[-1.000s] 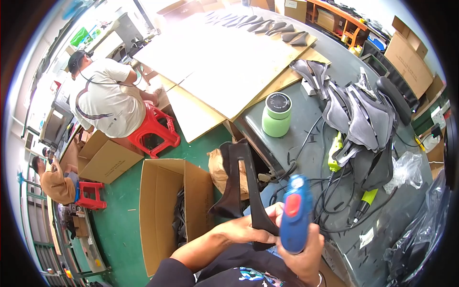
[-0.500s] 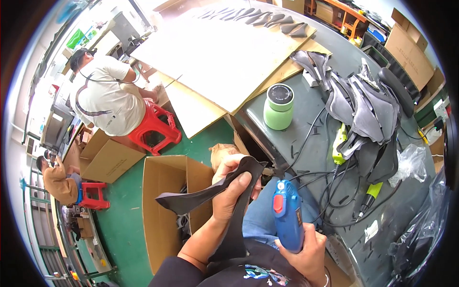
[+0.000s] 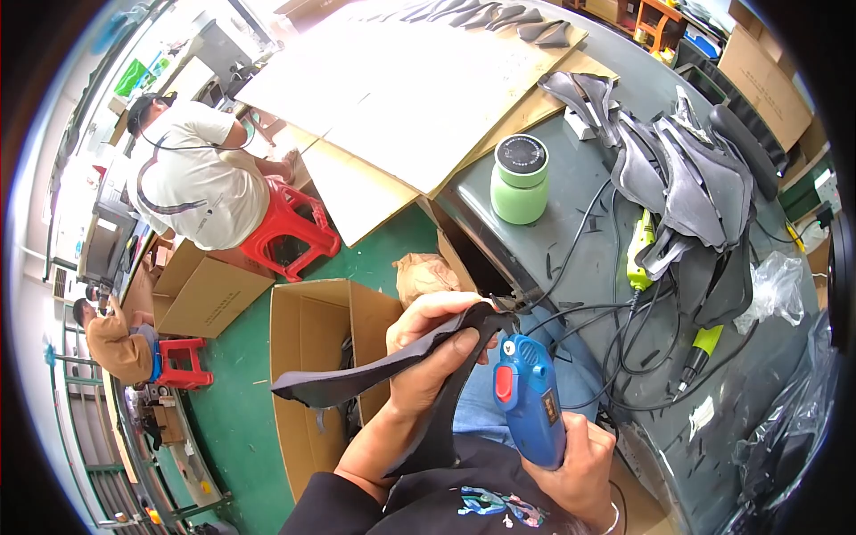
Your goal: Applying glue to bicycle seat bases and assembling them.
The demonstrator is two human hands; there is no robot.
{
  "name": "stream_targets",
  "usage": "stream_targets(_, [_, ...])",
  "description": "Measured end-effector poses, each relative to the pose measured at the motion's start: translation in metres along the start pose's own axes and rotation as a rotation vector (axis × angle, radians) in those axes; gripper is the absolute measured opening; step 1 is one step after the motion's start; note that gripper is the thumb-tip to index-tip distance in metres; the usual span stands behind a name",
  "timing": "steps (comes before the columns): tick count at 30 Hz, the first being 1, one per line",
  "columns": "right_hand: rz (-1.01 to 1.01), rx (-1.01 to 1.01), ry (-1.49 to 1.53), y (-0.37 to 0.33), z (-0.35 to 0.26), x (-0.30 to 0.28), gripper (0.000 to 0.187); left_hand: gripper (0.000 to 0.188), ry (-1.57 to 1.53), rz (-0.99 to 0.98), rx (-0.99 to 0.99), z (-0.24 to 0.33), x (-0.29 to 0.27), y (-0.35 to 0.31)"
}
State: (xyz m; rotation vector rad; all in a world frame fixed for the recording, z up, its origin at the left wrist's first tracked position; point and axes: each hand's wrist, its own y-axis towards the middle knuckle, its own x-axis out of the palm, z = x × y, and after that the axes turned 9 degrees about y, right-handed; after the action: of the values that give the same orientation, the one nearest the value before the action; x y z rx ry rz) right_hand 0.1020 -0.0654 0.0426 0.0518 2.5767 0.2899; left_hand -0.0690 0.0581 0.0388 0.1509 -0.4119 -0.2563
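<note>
Blue tool [image 3: 528,403] near grey table [image 3: 571,183]; red stools [image 3: 287,230] on green floor [image 3: 234,419].

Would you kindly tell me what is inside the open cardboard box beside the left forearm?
Dark pieces show inside the open cardboard box; the black piece in the left hand covers part of the view, hiding what lies behind.

I'm standing in a workshop: there's a blue plastic handheld tool [image 3: 535,423] by a grey worktable [image 3: 646,437] bearing lime-green corded tools [image 3: 640,250]. Red plastic stools [image 3: 294,232] and brown cardboard boxes [image 3: 308,401] stand on green flooring [image 3: 232,423].
</note>
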Motion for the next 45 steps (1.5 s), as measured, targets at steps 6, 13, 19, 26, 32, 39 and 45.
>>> stream_targets(6, [0.004, -0.009, -0.011, 0.0, -0.003, 0.0, 0.049, 0.027, 0.101, -0.025, -0.026, 0.005, 0.001, -0.001])
stream_targets(13, [0.006, 0.001, 0.038, -0.002, -0.004, -0.001, 0.047, 0.025, 0.422, -0.08, 0.028, 0.015, -0.004, 0.004])
stream_targets(19, [-0.006, 0.088, 0.047, -0.014, 0.008, 0.0, 0.046, 0.028, 0.32, -0.221, -0.671, 0.044, -0.016, 0.017])
stream_targets(26, [-0.119, 0.061, -0.029, -0.021, 0.015, 0.001, 0.046, 0.026, 0.541, -0.35, -0.788, 0.06, -0.029, 0.029])
stream_targets(32, [-0.187, 0.054, -0.072, -0.018, 0.01, 0.0, 0.046, 0.027, 0.677, -0.422, -0.842, 0.061, -0.025, 0.036])
stream_targets(39, [-0.192, 0.04, -0.096, -0.018, 0.008, 0.003, 0.044, 0.028, 0.76, -0.554, -0.778, 0.061, -0.024, 0.039])
stream_targets(45, [-0.169, 0.005, -0.039, -0.017, 0.008, 0.009, 0.053, 0.031, 0.789, -0.646, -0.622, 0.047, -0.031, 0.035])
